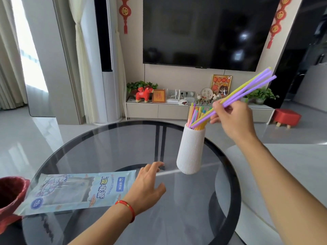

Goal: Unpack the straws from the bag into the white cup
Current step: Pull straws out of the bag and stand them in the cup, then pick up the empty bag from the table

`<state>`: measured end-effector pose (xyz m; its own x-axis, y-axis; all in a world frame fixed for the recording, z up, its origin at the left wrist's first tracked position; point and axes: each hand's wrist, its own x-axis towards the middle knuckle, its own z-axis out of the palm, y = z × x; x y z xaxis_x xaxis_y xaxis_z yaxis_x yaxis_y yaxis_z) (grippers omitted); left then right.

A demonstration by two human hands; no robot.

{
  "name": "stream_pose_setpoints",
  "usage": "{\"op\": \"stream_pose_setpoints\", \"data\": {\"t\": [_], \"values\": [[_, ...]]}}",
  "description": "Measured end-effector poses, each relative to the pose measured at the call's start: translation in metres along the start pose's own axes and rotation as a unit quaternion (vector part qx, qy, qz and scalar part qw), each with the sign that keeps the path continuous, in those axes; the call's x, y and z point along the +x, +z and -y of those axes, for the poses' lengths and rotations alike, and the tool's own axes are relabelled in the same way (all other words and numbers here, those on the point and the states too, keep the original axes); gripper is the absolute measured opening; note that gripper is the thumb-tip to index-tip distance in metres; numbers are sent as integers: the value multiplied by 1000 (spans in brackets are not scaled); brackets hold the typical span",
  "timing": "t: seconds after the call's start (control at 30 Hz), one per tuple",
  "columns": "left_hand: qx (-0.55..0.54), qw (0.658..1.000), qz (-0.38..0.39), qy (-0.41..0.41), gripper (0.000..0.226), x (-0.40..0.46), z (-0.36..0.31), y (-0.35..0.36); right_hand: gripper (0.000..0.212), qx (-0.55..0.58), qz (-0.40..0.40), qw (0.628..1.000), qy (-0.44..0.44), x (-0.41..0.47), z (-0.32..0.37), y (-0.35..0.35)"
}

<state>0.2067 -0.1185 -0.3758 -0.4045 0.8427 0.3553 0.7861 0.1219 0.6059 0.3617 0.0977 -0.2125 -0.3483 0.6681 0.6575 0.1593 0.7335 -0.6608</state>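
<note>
A small bunch of purple and yellow straws point(247, 91) is pinched in the right hand point(231, 119), tilted steeply so the upper ends point toward 2 o'clock and the lower ends dip into the mouth of the white cup point(191, 149). The fingers of that hand are closed around the bunch about midway along its length, with the hand just at 2 o'clock of the cup's rim. More coloured straws already stand upright inside the ribbed cup, which sits upright on the round glass table point(228, 174).

At 8 o'clock from the cup, the straw bag point(79, 190) lies flat on the glass, its printed face up. The left hand point(148, 183) is open, fingers spread and extended toward the cup; whether it touches the bag's right end cannot be told. It grips nothing. A red string bracelet point(127, 207) circles the left wrist. A red object point(10, 195) shows at the table's 9 o'clock edge.
</note>
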Motion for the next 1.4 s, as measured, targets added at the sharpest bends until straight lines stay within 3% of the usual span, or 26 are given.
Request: {"op": "stream_pose_setpoints", "data": {"t": [0.37, 0.47, 0.57, 0.63, 0.7, 0.87, 1.07, 1.2, 1.4], "values": [[-11, 1000, -11, 0, 54, -13, 11, -8, 33, -208, 115, 971, 6, 18, 9, 40], [-10, 1000, -6, 2, 55, -18, 13, -8, 36, -204, 57, 977, 5, 21, 12, 43], [-13, 1000, -9, 0, 54, -20, 15, -10, 73, -87, -45, 994, -53, 25, 17, 40], [-6, 1000, -11, 0, 55, -20, 17, -12, 89, -84, -38, 991, -99, 30, 17, 41], [0, 1000, -11, -1, 55, -20, 19, -14, 86, -127, 9, 984, -120, 33, 13, 45], [9, 1000, -18, -1, 52, -24, 28, -16, 51, -257, 146, 950, -104, 28, -6, 57], [65, 996, -53, 23, 50, -31, 38, -25, 55, -342, 204, 908, -132, 22, -17, 61], [101, 993, -56, 26, 50, -40, 47, -37, 58, -338, 154, 914, -164, 15, -8, 59], [85, 994, -75, -6, 46, -50, 49, -52, 41, -199, 87, 945, -247, -27, 20, 65]]}}
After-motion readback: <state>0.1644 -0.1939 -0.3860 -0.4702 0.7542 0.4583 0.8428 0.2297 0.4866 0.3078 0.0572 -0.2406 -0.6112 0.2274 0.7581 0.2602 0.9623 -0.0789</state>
